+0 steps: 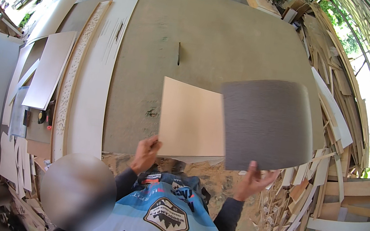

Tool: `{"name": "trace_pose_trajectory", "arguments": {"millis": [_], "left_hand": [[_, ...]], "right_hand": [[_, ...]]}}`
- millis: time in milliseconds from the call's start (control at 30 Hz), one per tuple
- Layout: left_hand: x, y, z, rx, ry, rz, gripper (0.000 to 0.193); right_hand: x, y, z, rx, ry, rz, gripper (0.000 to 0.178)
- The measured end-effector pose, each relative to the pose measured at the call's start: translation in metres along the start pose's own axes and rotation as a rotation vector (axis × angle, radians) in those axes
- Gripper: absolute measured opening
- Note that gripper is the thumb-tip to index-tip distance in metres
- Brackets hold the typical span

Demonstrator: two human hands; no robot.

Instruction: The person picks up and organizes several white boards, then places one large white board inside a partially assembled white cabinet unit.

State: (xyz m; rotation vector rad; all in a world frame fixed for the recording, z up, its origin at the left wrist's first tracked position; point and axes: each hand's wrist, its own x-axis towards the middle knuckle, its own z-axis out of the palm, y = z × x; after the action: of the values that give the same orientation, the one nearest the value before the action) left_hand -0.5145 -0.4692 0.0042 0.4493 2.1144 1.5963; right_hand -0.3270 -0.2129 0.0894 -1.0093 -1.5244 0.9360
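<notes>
My left hand grips the lower left corner of a thin, light tan panel, fingers closed on its edge. My right hand holds the near edge of a dark grey wood-grain panel, thumb over the edge and the other fingers partly spread. The grey panel overlaps the right side of the tan one and looks slightly blurred. Both are over the near part of a large grey-brown worktable. A thin dark pencil-like stick lies farther out on its surface.
Long white boards and a loose pale panel lie along the left side, beside a tape measure. Offcuts pile up at right. Sawdust covers the floor nearby. A blurred round patch hides the lower left.
</notes>
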Motion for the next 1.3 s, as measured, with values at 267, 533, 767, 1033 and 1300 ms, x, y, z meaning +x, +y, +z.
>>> {"name": "trace_pose_trajectory", "arguments": {"millis": [267, 533, 767, 1033, 1300], "left_hand": [[-0.054, -0.038, -0.110, 0.045, 0.545, -0.017, 0.026], [-0.084, -0.121, -0.226, 0.170, 0.837, -0.103, 0.031], [-0.096, -0.177, -0.278, 0.332, 0.881, -0.151, 0.035], [-0.094, -0.139, -0.277, 1.104, 0.886, -0.563, 0.055], [-0.029, -0.095, -0.257, 1.083, 0.197, -0.214, 0.110]], "right_hand": [[0.198, 0.081, -0.129, -0.399, 0.306, -0.357, 0.052], [0.305, 0.144, -0.139, -0.093, 0.214, 0.044, 0.050], [0.245, 0.250, -0.107, 0.308, 0.047, 0.646, 0.039], [0.094, 0.294, -0.085, 0.334, -0.093, 0.906, 0.023], [-0.035, 0.194, -0.020, 0.247, -0.251, 0.900, 0.015]]}}
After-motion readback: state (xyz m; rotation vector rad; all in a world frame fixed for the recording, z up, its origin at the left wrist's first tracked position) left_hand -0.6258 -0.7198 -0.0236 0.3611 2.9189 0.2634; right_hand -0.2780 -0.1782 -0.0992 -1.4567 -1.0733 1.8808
